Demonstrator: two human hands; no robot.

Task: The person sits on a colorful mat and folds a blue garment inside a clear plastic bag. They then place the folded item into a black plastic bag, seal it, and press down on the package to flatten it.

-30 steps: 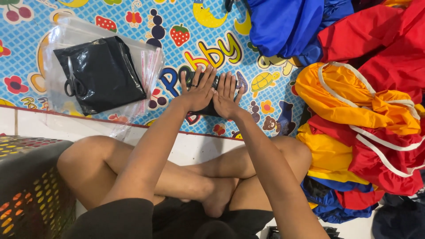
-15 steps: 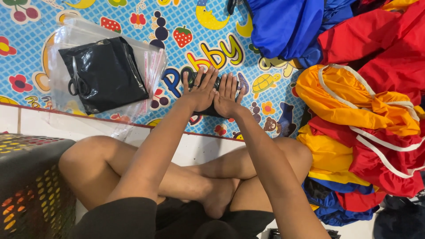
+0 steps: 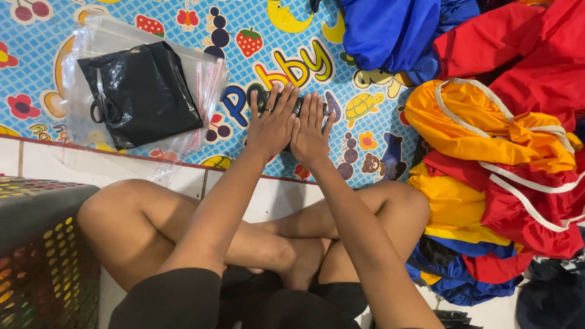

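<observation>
I sit cross-legged on a tiled floor at the edge of a colourful cartoon play mat (image 3: 378, 152). My left hand (image 3: 273, 122) and my right hand (image 3: 311, 131) lie flat side by side, fingers stretched, pressing down on a small dark folded item (image 3: 263, 100) on the mat. Most of that item is hidden under my palms. To the left lies a black folded garment (image 3: 143, 91) on a stack of clear plastic bags (image 3: 204, 79), with black-handled scissors (image 3: 103, 105) resting on it.
A heap of red, orange, yellow and blue garments (image 3: 499, 134) fills the right side. More blue fabric (image 3: 390, 30) lies at the top. A dark perforated plastic basket (image 3: 39, 256) stands at my lower left beside my knee.
Both hands stay pressed flat on the dark item; they have hardly shifted. Only the camera view moves slightly.
</observation>
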